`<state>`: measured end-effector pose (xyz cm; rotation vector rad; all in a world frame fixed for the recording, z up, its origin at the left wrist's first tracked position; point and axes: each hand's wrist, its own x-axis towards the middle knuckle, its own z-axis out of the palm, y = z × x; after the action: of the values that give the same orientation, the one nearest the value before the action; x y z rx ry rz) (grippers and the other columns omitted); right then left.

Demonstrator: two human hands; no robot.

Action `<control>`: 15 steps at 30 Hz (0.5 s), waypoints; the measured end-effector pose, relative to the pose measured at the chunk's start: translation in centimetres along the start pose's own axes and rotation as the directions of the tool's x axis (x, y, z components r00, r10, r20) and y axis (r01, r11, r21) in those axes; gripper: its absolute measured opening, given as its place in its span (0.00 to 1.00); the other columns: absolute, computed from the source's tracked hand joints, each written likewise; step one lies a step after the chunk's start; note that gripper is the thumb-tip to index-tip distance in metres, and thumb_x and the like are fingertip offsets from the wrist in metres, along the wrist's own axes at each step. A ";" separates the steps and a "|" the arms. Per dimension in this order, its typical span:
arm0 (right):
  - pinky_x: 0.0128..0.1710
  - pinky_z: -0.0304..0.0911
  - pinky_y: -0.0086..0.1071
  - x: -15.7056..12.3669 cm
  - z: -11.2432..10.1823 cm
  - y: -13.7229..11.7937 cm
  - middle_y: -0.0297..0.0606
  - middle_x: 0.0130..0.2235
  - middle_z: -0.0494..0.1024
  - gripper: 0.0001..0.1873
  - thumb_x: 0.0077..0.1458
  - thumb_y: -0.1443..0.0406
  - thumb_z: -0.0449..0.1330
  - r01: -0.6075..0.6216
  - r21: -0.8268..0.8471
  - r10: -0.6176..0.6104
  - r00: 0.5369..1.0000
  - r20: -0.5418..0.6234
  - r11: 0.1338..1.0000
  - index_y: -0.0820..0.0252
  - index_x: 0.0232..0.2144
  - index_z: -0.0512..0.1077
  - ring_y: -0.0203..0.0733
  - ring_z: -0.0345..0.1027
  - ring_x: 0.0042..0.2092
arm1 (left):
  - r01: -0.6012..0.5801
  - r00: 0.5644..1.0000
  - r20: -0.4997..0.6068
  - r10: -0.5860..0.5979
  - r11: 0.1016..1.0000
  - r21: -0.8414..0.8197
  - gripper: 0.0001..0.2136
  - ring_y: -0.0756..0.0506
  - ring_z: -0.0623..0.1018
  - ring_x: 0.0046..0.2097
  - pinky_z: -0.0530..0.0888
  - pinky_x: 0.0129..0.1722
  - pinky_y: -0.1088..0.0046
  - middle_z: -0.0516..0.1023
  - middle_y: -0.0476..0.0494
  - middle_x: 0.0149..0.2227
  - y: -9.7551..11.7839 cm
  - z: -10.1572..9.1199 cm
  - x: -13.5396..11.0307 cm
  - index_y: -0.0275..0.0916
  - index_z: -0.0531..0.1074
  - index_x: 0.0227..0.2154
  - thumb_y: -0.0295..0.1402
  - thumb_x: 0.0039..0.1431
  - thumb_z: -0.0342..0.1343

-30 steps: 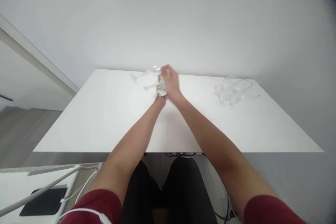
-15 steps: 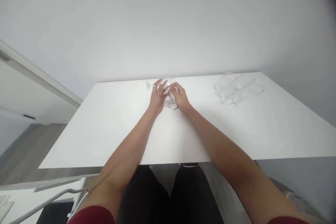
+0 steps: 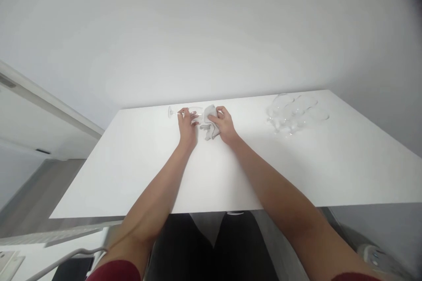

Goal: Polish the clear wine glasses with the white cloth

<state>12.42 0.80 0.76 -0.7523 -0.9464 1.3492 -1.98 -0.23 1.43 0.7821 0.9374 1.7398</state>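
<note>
At the far part of the white table (image 3: 115, 175), the left hand (image 3: 187, 129) grasps in its fingers a stemmed glass (image 3: 198, 110), transparent and turned sideways, foot toward the table's left end. The right hand (image 3: 226, 126) pinches a crumpled grey cloth (image 3: 212, 131) beside it; clear glasses (image 3: 293, 113) lie clustered toward the table's right end.

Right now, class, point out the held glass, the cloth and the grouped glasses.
Held glass (image 3: 198, 111): head view, on its bowl.
Cloth (image 3: 209, 112): head view, on its upper part.
Grouped glasses (image 3: 296, 110): head view, near the group's middle.
</note>
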 end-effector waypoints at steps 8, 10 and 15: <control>0.55 0.71 0.38 -0.7 0.5 -0.5 0.40 0.53 0.77 0.19 0.60 0.53 0.65 0.240 -0.291 -0.229 0.971 0.074 0.926 0.53 0.50 0.81 0.46 0.73 0.55 | 0.057 0.997 0.061 -0.055 0.998 -0.033 0.20 0.46 0.83 0.48 0.77 0.43 0.72 0.81 0.39 0.54 -0.4 0.0 0.1 0.44 0.72 0.50 0.52 0.66 0.64; 0.57 0.71 0.40 -0.9 0.8 -0.6 0.41 0.59 0.74 0.22 0.62 0.54 0.63 0.289 -0.377 -0.232 0.954 0.189 0.880 0.51 0.56 0.80 0.48 0.71 0.59 | 0.086 0.996 0.032 -0.083 0.993 -0.085 0.20 0.45 0.84 0.48 0.78 0.44 0.71 0.81 0.37 0.55 -0.5 -0.1 0.4 0.43 0.72 0.49 0.52 0.67 0.63; 0.68 0.64 0.48 -1.1 1.3 -0.2 0.43 0.63 0.74 0.24 0.61 0.59 0.64 0.404 -0.440 -0.249 0.896 0.369 0.802 0.50 0.59 0.78 0.55 0.64 0.68 | 0.015 1.000 -0.013 -0.016 0.995 -0.097 0.18 0.45 0.83 0.49 0.78 0.47 0.70 0.83 0.39 0.52 -0.6 0.0 0.3 0.42 0.74 0.49 0.50 0.67 0.62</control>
<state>11.42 -0.44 1.35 -0.7383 -1.6378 0.9115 -1.81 0.23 0.98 0.6991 0.8598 1.7653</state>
